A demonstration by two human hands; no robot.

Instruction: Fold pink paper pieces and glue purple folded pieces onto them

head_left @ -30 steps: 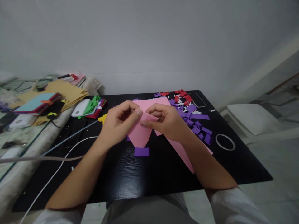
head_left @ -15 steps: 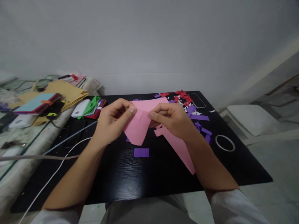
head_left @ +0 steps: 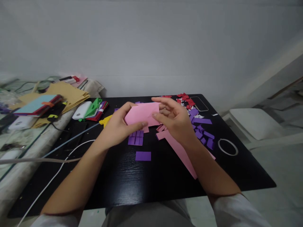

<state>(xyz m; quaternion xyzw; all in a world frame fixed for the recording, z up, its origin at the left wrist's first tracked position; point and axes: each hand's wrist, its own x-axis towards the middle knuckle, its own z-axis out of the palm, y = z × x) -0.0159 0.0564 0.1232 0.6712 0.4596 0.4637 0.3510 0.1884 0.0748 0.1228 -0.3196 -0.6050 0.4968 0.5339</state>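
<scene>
A piece of pink paper [head_left: 144, 113] is held above the table, a broad panel of it facing me with a small tab sticking out below. My left hand [head_left: 119, 127] grips its left part, thumb across the lower front and fingers behind. At the right edge, my right hand [head_left: 176, 121] pinches it with the thumb in front. The right index finger is stretched out over the top corner, and the other fingers are partly hidden. Just below the paper lies a purple piece with a grid of lines [head_left: 135, 138]. Nearer me is a plain purple rectangle [head_left: 143, 156].
Pink offcuts [head_left: 182, 154] lie under my right forearm. Purple scraps [head_left: 203, 134] and red scraps [head_left: 187, 98] cover the table's right side, near a white ring [head_left: 228, 147]. At left are a bundle of coloured paper [head_left: 96, 108], a yellow piece [head_left: 105, 120] and a white cable [head_left: 63, 165].
The pink paper's long flap, which hung down towards me, no longer hangs; a flatter panel faces me. My hands are farther apart. The gridded purple piece and the yellow piece now show.
</scene>
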